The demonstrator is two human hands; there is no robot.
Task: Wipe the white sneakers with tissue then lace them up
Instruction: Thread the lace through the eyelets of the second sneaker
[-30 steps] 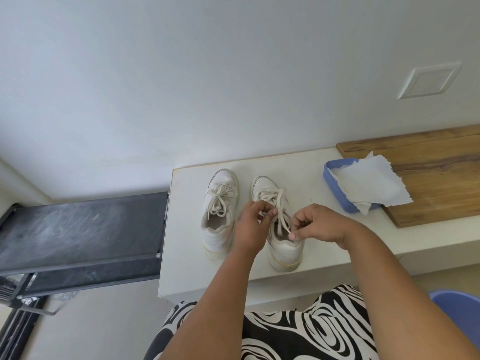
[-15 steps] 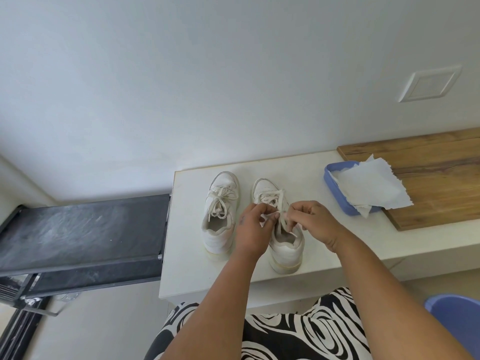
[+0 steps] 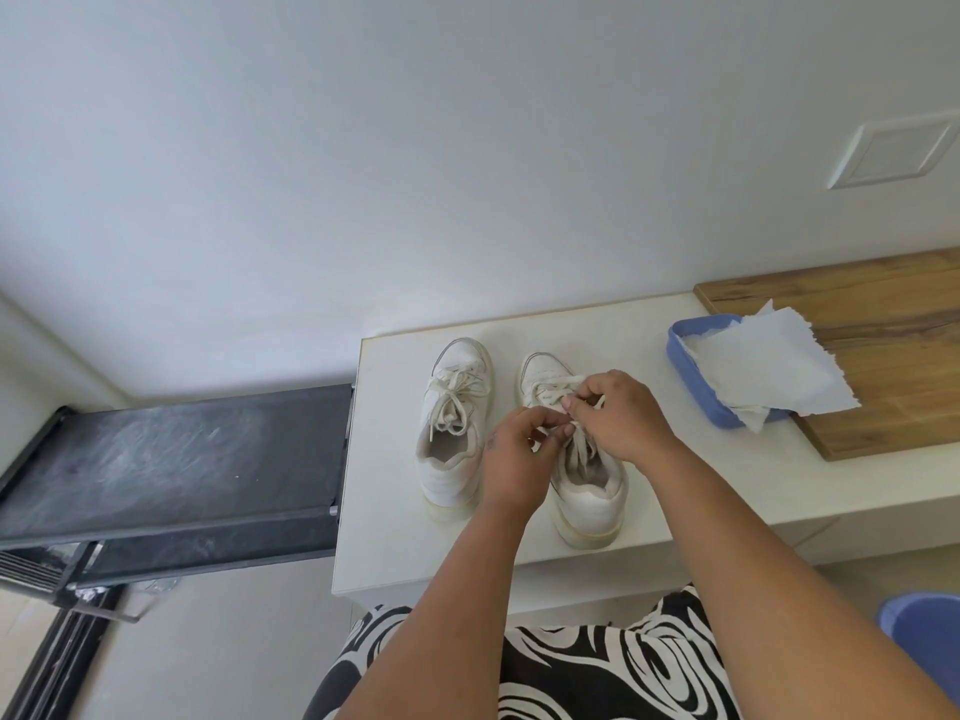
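At bottom right, blue tub cut off by frame, on white bench right sneaker half hidden by hands, left hand and right hand both pinching its laces, left sneaker beside it already tied, tissue in tray farther right.

Two sneakers side by side on the desk, toes at 12 o'clock toward the wall. Left sneaker at 9 o'clock of the right sneaker, near but apart. Both hands over the right sneaker: left hand at its 9 o'clock side, right hand at 3 o'clock, fingers on its laces. Tray at 2 o'clock of the sneakers, tissue lying in it and over its rim. Wooden board on the desk at 3 o'clock of the tray, touching it. Shelf at 9 o'clock, just beside the desk, lower.
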